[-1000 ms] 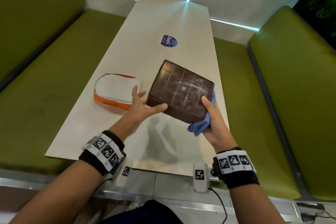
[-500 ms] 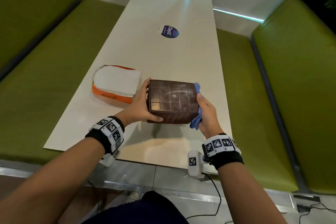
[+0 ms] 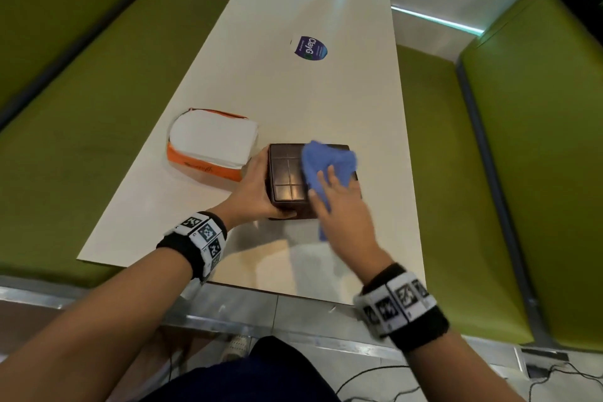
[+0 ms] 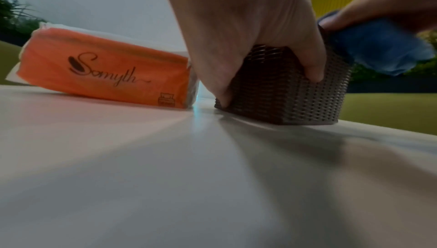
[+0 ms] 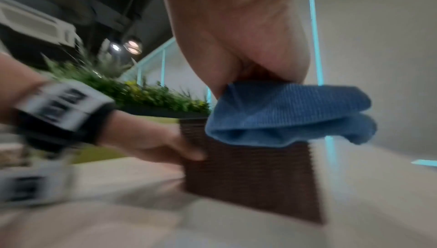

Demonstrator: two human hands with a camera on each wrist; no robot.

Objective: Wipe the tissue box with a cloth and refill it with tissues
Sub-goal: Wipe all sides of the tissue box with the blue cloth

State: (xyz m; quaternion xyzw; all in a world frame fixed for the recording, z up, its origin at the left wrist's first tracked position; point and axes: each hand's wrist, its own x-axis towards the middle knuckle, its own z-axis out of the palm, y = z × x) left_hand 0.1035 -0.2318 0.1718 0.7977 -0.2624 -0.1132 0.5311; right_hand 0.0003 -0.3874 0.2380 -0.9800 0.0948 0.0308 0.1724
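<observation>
The brown woven tissue box [image 3: 287,179] [image 4: 283,93] [image 5: 248,177] stands on the white table [image 3: 293,91] with a flat panelled face up. My left hand [image 3: 257,186] [image 4: 248,27] grips its left side, thumb on the near wall. On top of the box my right hand [image 3: 342,206] [image 5: 236,27] holds the blue cloth [image 3: 326,160] [image 4: 383,46] [image 5: 283,115] and presses it down over the right half. An opened orange pack of white tissues [image 3: 212,140] [image 4: 101,69] lies just left of the box.
A round purple sticker [image 3: 308,47] lies on the table farther back. Green upholstered benches [image 3: 81,108] [image 3: 538,140] run along both long sides. The table's near edge is close under my wrists. Cables lie on the floor at the lower right.
The box was held tilted above the table and now rests on it. My right hand has moved with the cloth from the box's right side onto its top.
</observation>
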